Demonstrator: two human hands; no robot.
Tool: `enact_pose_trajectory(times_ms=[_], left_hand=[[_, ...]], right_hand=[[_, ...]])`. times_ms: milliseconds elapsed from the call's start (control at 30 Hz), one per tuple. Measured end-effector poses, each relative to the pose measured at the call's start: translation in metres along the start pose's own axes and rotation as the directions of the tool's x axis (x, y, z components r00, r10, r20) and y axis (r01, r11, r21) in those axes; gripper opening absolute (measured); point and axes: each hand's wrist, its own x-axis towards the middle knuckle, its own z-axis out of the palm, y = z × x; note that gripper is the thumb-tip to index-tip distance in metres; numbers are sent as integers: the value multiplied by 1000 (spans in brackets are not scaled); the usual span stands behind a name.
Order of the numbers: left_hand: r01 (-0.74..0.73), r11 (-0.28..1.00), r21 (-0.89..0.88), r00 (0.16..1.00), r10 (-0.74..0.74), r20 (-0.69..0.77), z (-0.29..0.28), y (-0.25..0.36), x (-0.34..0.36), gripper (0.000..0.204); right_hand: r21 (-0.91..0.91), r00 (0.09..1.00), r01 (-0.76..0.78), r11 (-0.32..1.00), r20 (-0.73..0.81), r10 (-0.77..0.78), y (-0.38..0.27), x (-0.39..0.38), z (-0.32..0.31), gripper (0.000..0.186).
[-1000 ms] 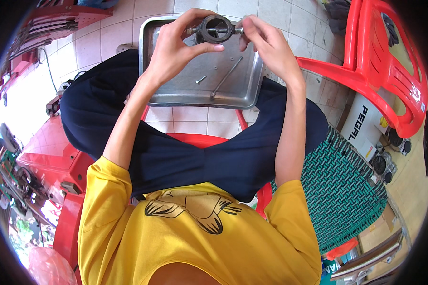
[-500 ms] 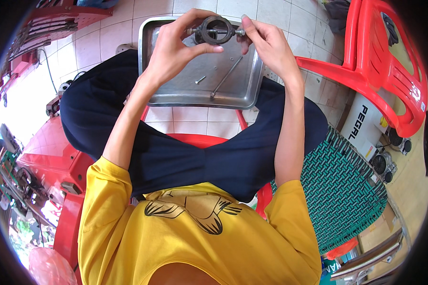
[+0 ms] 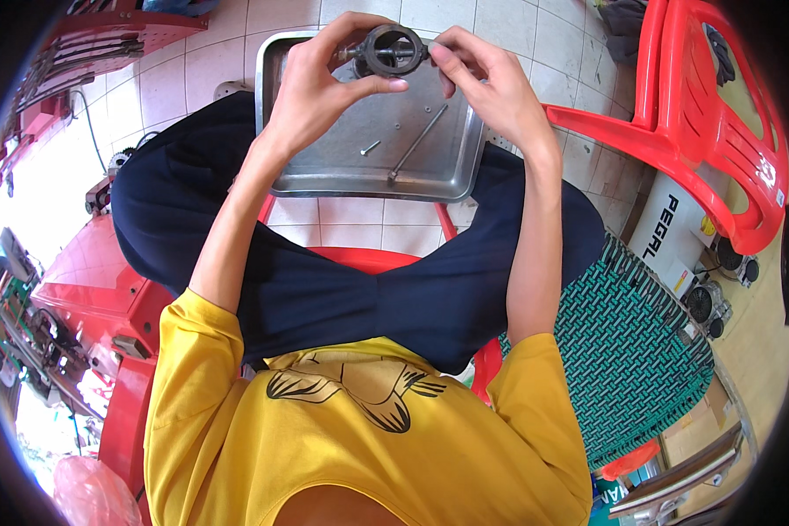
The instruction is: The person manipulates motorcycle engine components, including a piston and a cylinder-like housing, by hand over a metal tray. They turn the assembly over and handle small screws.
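A dark ring-shaped metal part is held up over the far end of a shallow metal tray, with a thin rod crossing its opening. My left hand is closed around its left side, thumb below the ring and fingers over the top. At the ring's right side, the thumb and fingertips of my right hand pinch it, covering the rod's end there. Lying in the tray are a long thin bolt, a short bolt and a small nut.
A red plastic chair stands to the right, above a white cylindrical tank. Beside my right leg is a green woven seat. Red machinery fills the left side. Tiled floor shows beyond the tray.
My right hand has shifted slightly left against the ring. The shiny rod end that showed at the right side is now out of sight. The bolts in the tray have not moved.
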Motion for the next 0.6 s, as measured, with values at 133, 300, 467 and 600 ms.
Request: enact_pose_trajectory(times_ms=[133, 300, 467, 600], left_hand=[[28, 999, -17, 1000, -28, 10, -1, 5, 0, 57], [-19, 1000, -2, 1000, 19, 4, 0, 2, 0, 57], [53, 998, -20, 999, -53, 3, 0, 5, 1, 59], [23, 1000, -13, 1000, -22, 12, 1, 6, 2, 59]], right_hand=[[-36, 996, -75, 997, 36, 76, -3, 1, -2, 36], [-103, 976, -194, 975, 77, 203, 4, 3, -4, 49], [-17, 993, -114, 993, -32, 113, -5, 2, 4, 59], [-17, 998, -55, 998, -31, 54, 2, 1, 5, 58]])
